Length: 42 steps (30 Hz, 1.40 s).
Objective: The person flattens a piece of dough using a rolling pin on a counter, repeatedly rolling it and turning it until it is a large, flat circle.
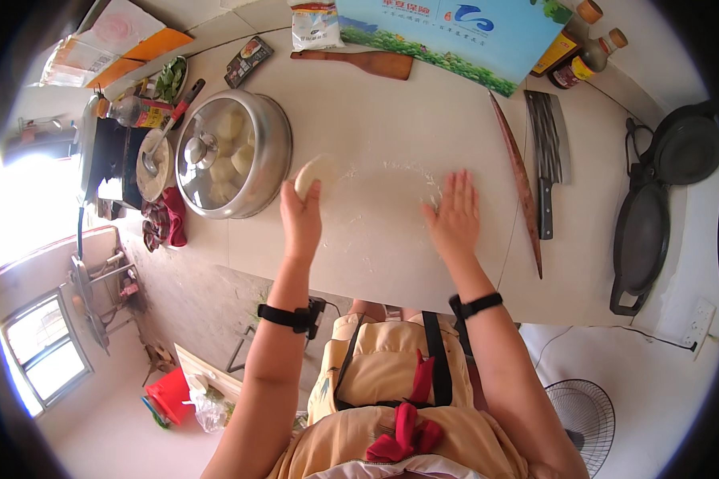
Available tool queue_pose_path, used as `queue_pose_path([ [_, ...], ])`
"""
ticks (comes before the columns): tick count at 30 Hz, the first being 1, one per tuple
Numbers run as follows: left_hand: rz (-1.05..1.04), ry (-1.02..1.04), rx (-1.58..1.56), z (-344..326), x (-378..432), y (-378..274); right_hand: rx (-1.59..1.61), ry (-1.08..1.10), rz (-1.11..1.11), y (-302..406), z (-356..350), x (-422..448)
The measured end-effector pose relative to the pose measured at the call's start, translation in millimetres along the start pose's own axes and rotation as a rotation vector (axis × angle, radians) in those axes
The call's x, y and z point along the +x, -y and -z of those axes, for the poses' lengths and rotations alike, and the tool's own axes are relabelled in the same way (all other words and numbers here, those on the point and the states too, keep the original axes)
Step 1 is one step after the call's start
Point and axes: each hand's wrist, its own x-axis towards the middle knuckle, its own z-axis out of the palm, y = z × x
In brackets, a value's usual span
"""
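My left hand (300,218) grips a pale, rounded piece of dough (311,175) between thumb and fingers, above the table and just right of the lidded pot. The dough's far side is blurred. My right hand (458,215) lies palm down at the tabletop (389,251), its thumb spread from the fingers and nothing held. White flour (408,166) is scattered on the surface between both hands. Several pale dough pieces (230,126) show through the glass lid of a round metal pot (274,158) on my left.
To the right lie a tapered wooden rolling pin (517,173), a cleaver (549,135) and a black double pan (642,239). A wooden spatula (383,64) and bottles (587,57) stand or lie at the back. Left of the pot is a bowl (154,179) with a ladle (166,129).
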Motion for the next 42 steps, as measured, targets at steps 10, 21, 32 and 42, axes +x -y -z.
queue_pose_path([
  [10, -0.375, 0.211, 0.546, -35, 31, 19, 0.712, -0.014, 0.4, 64, -5, 5],
  [21, -1.009, 0.684, 0.651, -112, -105, 8, 0.588, -0.181, -0.154, -73, 50, -66],
  [32, -0.625, 0.23, 0.931, -34, -36, 53, 0.551, -0.125, -0.03, -39, 47, -59],
  [42, -0.974, 0.404, 0.788, -93, -97, 19, 0.53, -0.101, 0.003, -41, 49, -72],
])
